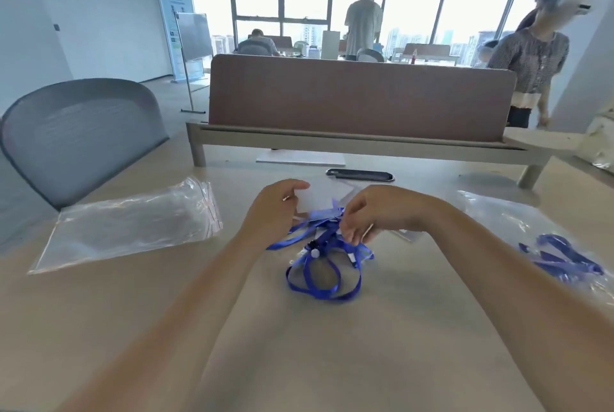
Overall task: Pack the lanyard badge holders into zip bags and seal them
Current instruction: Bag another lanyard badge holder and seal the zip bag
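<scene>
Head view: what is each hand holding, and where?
Left hand pinches the clear badge holder by its left edge; right hand grips the blue lanyards where they join it.

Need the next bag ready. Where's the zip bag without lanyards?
Head view: that zip bag lies on the table, left of the left hand, beside the grey chair.

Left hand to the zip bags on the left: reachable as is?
Likely yes: only bare table lies between the left hand and the zip bags. But it grips a clear badge holder, so it must release first.
</scene>
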Motion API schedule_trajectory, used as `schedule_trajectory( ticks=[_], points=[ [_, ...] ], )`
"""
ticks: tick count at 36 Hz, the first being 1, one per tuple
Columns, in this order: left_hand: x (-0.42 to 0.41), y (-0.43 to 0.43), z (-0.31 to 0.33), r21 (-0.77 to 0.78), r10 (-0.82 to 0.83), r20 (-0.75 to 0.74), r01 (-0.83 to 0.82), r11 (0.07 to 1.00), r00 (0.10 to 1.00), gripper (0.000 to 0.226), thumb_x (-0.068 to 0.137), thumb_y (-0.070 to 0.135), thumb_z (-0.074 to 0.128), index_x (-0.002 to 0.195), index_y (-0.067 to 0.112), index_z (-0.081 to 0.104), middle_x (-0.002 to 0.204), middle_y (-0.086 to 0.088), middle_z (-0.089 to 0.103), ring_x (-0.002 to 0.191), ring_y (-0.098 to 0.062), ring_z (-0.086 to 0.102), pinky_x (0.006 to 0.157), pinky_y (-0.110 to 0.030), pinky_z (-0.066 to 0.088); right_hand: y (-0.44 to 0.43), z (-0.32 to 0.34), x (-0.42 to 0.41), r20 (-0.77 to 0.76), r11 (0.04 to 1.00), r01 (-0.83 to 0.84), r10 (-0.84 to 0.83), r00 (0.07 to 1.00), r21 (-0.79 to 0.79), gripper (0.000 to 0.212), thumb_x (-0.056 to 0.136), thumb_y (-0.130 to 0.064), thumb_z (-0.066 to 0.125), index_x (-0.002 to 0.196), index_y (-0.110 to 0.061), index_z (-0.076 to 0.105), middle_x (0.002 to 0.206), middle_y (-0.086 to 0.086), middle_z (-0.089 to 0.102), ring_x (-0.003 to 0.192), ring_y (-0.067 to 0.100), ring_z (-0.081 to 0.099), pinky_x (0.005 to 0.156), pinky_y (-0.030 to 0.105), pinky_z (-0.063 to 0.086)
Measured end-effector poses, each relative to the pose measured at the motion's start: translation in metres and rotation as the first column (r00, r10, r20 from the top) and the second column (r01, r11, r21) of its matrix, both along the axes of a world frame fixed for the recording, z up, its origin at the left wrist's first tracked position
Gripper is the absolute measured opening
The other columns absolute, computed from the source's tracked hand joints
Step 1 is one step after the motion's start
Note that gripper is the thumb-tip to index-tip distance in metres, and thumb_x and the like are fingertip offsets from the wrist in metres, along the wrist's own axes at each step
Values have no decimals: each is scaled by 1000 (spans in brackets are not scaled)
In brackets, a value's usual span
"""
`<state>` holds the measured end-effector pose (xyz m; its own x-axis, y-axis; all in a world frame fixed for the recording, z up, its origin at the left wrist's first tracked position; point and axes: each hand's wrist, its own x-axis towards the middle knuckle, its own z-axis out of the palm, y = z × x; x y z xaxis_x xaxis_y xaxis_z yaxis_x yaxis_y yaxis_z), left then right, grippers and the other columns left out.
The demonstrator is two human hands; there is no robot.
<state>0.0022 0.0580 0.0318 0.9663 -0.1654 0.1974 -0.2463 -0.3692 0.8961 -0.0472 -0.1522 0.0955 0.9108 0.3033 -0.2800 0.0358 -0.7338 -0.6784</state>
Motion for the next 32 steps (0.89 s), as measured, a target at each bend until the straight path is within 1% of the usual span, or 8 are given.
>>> schedule_trajectory(
  ticks=[4,7,12,16,21,27,29,32],
  points=[
    [0,11,-15,24,64,1,-64,998,998,52,97,0,36,118,38,65,104,-5,60,82,-31,73,79,-50,60,4,-24,7,151,982,109,-86,985,-155,18,89,-20,65,80,-7,73,79,6,75,73,16,69,67,25,53],
    [-2,22,-18,35,120,-20,-119,992,993,58,98,2,36,135,42,54,118,-5,58,83,-26,73,80,-47,60,16,-40,10,265,958,147,-79,961,-248,17,88,-21,64,80,-11,74,70,-1,67,63,11,58,58,24,41],
    [-9,39,-16,-31,134,-92,-137,990,987,67,98,-2,35,152,37,30,100,-22,54,77,-25,75,81,-45,61,36,-64,18,327,935,167,-58,943,-314,12,92,-24,61,84,-26,70,90,-4,68,83,17,63,74,34,53],
    [-13,48,-16,-56,165,-134,-174,983,977,55,98,-1,37,145,28,40,125,-26,55,74,-25,76,82,-47,61,48,-65,19,352,891,100,70,933,-443,16,94,-24,59,100,-24,73,105,-3,63,92,18,61,84,38,55],
    [-18,54,-16,-110,184,-178,-205,972,967,45,97,-2,37,135,21,46,93,-9,55,74,-29,74,84,-47,60,61,-76,28,309,759,-12,279,909,-651,17,90,-27,67,102,-17,74,103,1,68,101,23,59,87,42,54],
    [-18,58,-18,-84,185,-164,-201,976,969,41,84,10,42,113,35,57,110,-4,61,82,-26,69,86,-52,58,63,-88,31,311,749,-24,305,900,-663,11,89,-18,62,93,-14,71,99,3,66,107,26,54,92,41,50],
    [-20,59,-14,-102,165,-172,-185,977,971,39,85,8,41,107,35,58,115,-3,60,86,-29,72,85,-52,58,63,-85,29,294,756,-34,294,909,-653,12,90,-16,59,93,-11,69,95,5,65,99,26,56,88,38,50],
    [-20,58,-11,-96,147,-162,-164,982,976,37,92,1,38,120,21,54,117,-7,61,77,-25,76,82,-46,61,62,-71,23,268,786,-39,257,928,-617,16,95,-20,54,100,-9,65,95,6,62,84,22,54,68,29,43]
  ],
)
